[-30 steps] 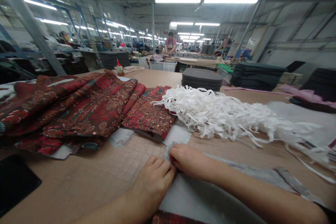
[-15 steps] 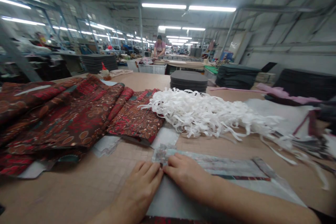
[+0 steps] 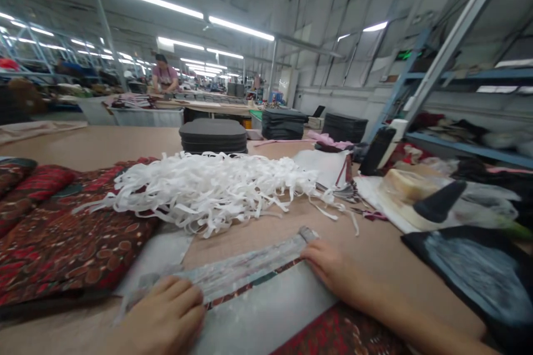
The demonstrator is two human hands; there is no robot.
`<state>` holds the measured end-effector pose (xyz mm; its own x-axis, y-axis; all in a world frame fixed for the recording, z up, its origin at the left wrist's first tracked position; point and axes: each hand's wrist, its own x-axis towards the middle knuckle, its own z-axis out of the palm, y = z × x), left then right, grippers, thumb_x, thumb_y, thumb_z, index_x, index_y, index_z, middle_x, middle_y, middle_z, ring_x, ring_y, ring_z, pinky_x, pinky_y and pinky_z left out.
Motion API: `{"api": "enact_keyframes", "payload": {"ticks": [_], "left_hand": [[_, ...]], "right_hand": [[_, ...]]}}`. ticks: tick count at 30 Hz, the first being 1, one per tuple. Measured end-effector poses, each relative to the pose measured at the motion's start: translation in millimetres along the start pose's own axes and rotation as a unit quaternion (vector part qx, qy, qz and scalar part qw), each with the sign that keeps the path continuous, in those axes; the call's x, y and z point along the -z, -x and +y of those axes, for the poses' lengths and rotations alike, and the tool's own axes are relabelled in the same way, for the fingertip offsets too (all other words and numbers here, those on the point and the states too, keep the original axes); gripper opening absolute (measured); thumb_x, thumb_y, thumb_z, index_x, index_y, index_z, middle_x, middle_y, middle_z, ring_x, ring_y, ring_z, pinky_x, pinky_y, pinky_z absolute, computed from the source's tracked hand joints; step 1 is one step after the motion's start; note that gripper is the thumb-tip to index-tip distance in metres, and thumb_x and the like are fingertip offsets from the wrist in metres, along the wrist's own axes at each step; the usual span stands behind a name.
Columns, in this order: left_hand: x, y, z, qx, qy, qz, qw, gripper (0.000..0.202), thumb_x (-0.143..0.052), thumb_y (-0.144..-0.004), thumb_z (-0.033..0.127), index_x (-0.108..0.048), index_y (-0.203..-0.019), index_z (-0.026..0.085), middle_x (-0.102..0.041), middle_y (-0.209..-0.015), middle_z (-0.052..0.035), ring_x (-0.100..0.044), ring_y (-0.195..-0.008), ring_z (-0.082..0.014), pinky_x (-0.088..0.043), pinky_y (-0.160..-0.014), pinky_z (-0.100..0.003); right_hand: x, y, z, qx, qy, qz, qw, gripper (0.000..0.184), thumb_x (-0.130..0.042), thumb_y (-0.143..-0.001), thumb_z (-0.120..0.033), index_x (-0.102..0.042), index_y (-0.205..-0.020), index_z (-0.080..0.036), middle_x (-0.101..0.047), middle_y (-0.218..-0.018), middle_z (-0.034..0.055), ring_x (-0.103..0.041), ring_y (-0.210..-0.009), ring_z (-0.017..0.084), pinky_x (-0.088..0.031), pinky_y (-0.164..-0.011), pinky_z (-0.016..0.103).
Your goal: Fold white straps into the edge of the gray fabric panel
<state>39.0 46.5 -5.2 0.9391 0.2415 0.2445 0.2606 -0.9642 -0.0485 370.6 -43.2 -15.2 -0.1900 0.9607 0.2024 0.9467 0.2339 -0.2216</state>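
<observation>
A piece of patterned fabric lies before me with its pale backing (image 3: 266,305) upward. Along its far side runs a folded edge with a narrow red, green and brown printed strip (image 3: 254,284). My left hand (image 3: 166,310) is closed at the strip's left end, its fingers curled down over the fabric; its fingertips are hidden. At the strip's right end my right hand (image 3: 328,266) is closed, with fingers together on the edge, beside a rolled grey bit (image 3: 307,234). Beyond the strip lies a heap of white tapes (image 3: 216,188).
Red-brown printed fabric (image 3: 91,233) covers the left of the table. A stack of dark rounded pads (image 3: 213,136) stands behind the tapes. Scissors with pink handles (image 3: 373,214) and a black fabric piece (image 3: 470,272) lie to the right. A person (image 3: 164,75) works further back.
My hands have parted from the middle of the folded edge: the left is at its left end, the right at its right end. The view has turned right.
</observation>
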Motion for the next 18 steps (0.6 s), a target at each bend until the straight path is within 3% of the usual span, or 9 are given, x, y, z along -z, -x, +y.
{"api": "enact_keyframes", "payload": {"ticks": [2,4,9,13,18], "left_hand": [[4.7,-43.7,11.5,0.000,0.032,-0.054,0.998,0.013,-0.050,-0.083,0.012,-0.058,-0.081,0.022,-0.063,-0.085,0.0004,-0.055,-0.075,-0.0176,-0.038,-0.067,-0.027],[-2.2,-84.4,22.6,-0.030,0.062,-0.073,0.995,0.015,-0.048,-0.086,0.011,-0.057,-0.081,0.021,-0.062,-0.086,0.0005,-0.054,-0.076,-0.0171,-0.039,-0.069,-0.027],[-47.1,-160.2,39.7,-0.042,0.101,-0.053,0.993,0.020,-0.041,-0.089,0.015,-0.060,-0.091,0.018,-0.060,-0.089,-0.0038,-0.054,-0.080,-0.0196,-0.042,-0.071,-0.029],[-67.7,-183.1,45.2,0.008,0.113,-0.036,0.993,0.016,-0.045,-0.086,0.016,-0.061,-0.090,0.018,-0.060,-0.090,-0.0053,-0.054,-0.084,-0.0211,-0.043,-0.075,-0.031],[-68.6,-172.9,49.1,0.095,0.141,-0.007,0.985,0.006,-0.054,-0.081,0.015,-0.056,-0.086,0.016,-0.057,-0.087,-0.0051,-0.054,-0.084,-0.0204,-0.043,-0.075,-0.031]], "right_hand": [[-0.4,3.0,20.2,-0.081,-0.042,0.042,0.995,0.020,-0.040,-0.085,-0.012,-0.060,-0.085,-0.018,-0.061,-0.085,0.0058,-0.057,-0.081,0.018,-0.044,-0.074,0.029],[-2.3,3.4,34.2,-0.138,-0.072,0.062,0.986,0.018,-0.042,-0.082,-0.013,-0.059,-0.081,-0.018,-0.062,-0.082,0.0053,-0.058,-0.080,0.019,-0.044,-0.073,0.030],[-10.4,2.7,44.9,-0.169,-0.099,0.077,0.978,0.017,-0.043,-0.079,-0.011,-0.059,-0.075,-0.017,-0.060,-0.078,0.0049,-0.057,-0.078,0.019,-0.043,-0.072,0.029],[-11.3,7.0,39.5,-0.148,-0.096,0.097,0.979,0.014,-0.045,-0.079,-0.009,-0.057,-0.076,-0.017,-0.058,-0.079,0.0044,-0.055,-0.078,0.017,-0.043,-0.072,0.028],[-5.9,10.0,32.2,-0.036,-0.028,0.074,0.996,0.009,-0.050,-0.082,-0.014,-0.058,-0.086,-0.018,-0.057,-0.088,0.0042,-0.053,-0.083,0.017,-0.042,-0.072,0.027]]}}
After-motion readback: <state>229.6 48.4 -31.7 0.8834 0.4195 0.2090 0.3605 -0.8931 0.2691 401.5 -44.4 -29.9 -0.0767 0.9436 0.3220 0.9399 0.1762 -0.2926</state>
